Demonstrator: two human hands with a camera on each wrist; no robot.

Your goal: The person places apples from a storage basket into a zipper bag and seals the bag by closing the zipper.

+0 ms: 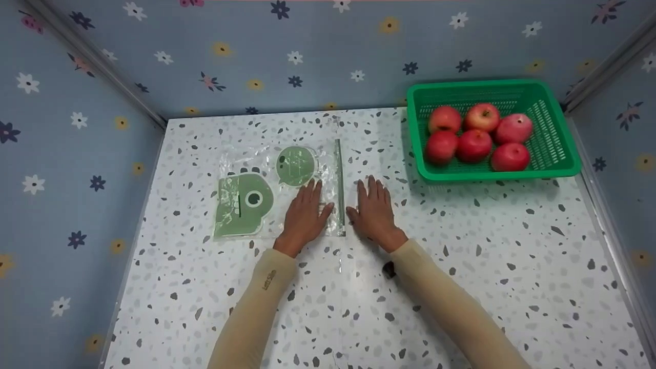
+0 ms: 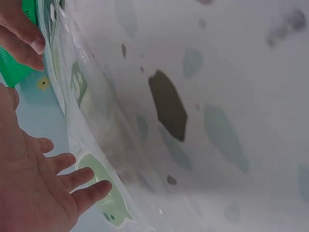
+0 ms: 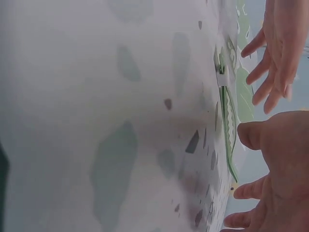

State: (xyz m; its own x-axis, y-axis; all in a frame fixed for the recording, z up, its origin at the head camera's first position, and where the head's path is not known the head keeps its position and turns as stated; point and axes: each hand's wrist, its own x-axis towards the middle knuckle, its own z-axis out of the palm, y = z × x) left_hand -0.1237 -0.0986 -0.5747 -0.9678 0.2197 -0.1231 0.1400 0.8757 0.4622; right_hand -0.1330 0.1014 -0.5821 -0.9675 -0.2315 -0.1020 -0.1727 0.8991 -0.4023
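Note:
A clear zip bag [image 1: 328,159] printed with a green dinosaur head [image 1: 251,210] and a round green shape [image 1: 295,165] lies flat on the table. Its green slider strip [image 1: 340,187] runs along the right side. My left hand [image 1: 303,212] is spread over the right part of the bag, fingers straight. Just right of the strip, my right hand [image 1: 375,211] is held palm down with straight fingers and grips nothing. In the right wrist view the strip [image 3: 228,130] shows beyond the right thumb. The left wrist view shows the left fingers [image 2: 82,179] over the bag's green print.
A green basket [image 1: 417,130] holding several red apples [image 1: 474,145] stands at the back right. Flower-patterned panels [image 1: 318,56] enclose the speckled white table [image 1: 328,318] at the back and both sides. A small black object [image 1: 389,269] shows beside the right wrist.

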